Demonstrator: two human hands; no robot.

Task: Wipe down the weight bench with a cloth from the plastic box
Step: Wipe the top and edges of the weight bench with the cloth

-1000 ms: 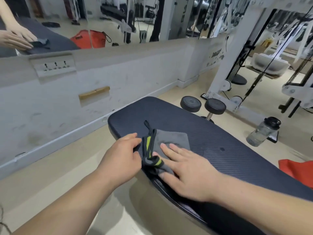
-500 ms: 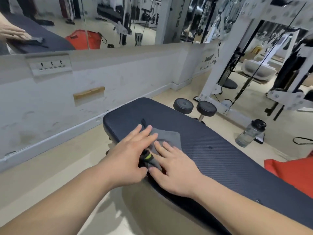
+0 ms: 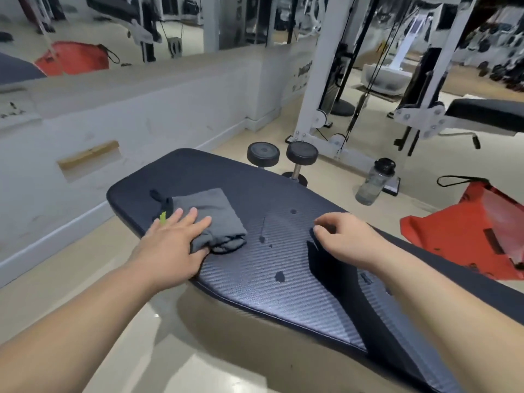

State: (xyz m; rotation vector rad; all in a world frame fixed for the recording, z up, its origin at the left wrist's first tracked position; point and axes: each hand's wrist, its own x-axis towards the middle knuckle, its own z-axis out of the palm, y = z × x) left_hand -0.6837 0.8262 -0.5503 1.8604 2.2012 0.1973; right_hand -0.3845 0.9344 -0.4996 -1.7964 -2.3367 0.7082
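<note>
Cloth [image 3: 208, 215] now bunched farther along weight bench [image 3: 283, 279]; left hand [image 3: 173, 242] flat, pressing it. Right hand [image 3: 344, 239] has moved right, loosely curled, empty.

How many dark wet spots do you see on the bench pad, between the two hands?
4 clear spots on the bench: one far, two mid-pad, the largest near. Smaller ones may be hidden by the cloth.
</note>
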